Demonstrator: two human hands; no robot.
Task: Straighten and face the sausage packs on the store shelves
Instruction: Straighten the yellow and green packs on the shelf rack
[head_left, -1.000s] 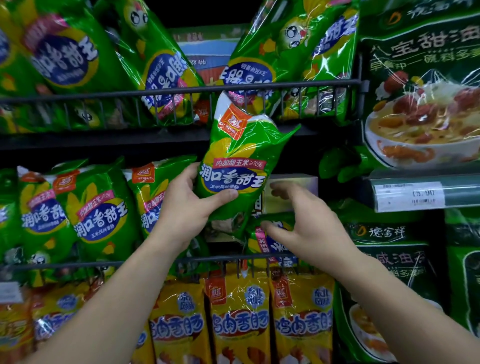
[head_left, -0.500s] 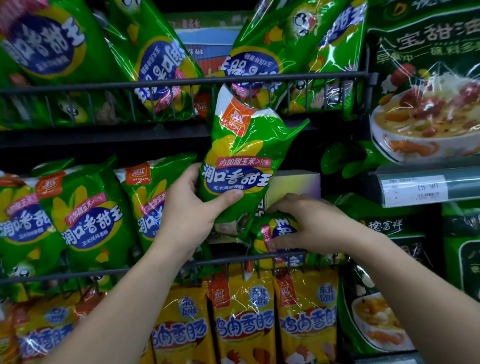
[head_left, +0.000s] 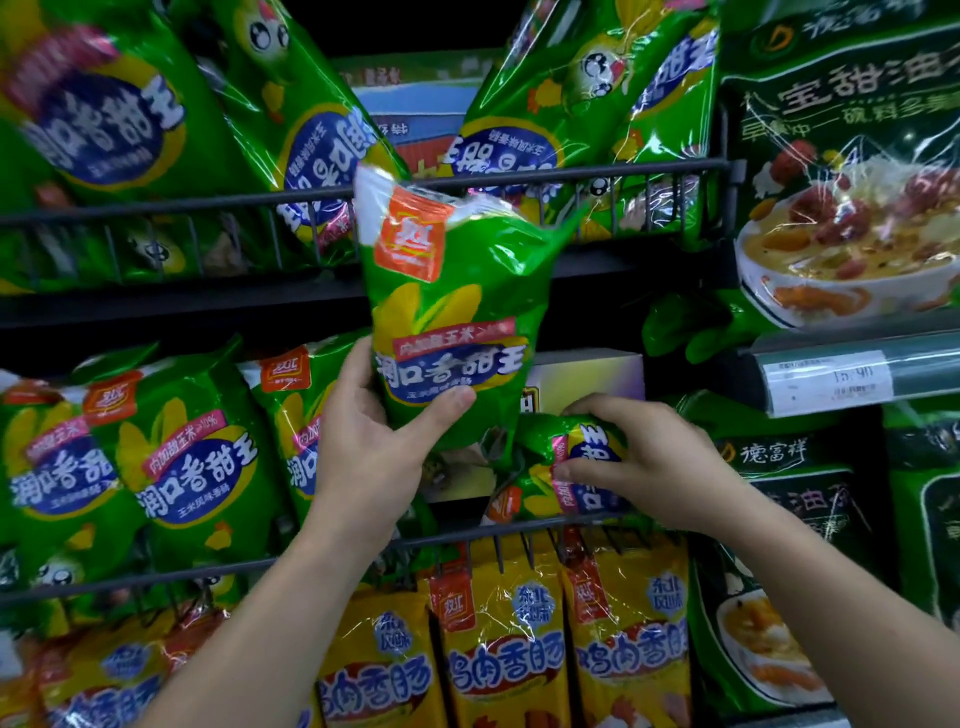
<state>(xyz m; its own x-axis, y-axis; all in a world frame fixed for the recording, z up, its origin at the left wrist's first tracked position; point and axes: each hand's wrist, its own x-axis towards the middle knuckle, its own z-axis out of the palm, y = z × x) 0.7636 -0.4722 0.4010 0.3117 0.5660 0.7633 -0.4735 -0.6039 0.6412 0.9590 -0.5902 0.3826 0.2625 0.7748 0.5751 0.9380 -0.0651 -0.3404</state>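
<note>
Now, left hand (head_left: 374, 447): it wraps the lower part of a green sausage pack, thumb across the printed front and fingers behind, a firm hold.
Lifted pack (head_left: 452, 312): it is held clear of the shelf with its label facing out, nearly upright, its top leaning a little left. I judge it is kept up there to free the slot beneath while the other hand works.
Right hand (head_left: 649, 462): just below and right of the lifted pack, its fingers curl over a toppled pack and grip it.
Toppled pack (head_left: 571, 467): it lies on its side, print running sideways, beside the lifted pack's bottom corner. It likely slumped into the gap and needs standing up first.
Wire rail (head_left: 457, 538): it runs just under the lifted pack and keeps the front row from sliding off.
Pale box (head_left: 587, 374): it sits behind and right of the lifted pack, deeper in the shelf. What it holds I cannot tell.
Standing row (head_left: 182, 467): left of the lifted pack, these green packs stand with labels outward, the look to match.
Upper packs (head_left: 322, 145): above the lifted pack, these lean with their print upside down, so work seems left there.
Yellow packs (head_left: 504, 649): below the lifted pack, they sit in an orderly row, labels forward.
Next move, as I judge: turn the toppled pack upright, then set the lifted one in beside it.
</note>
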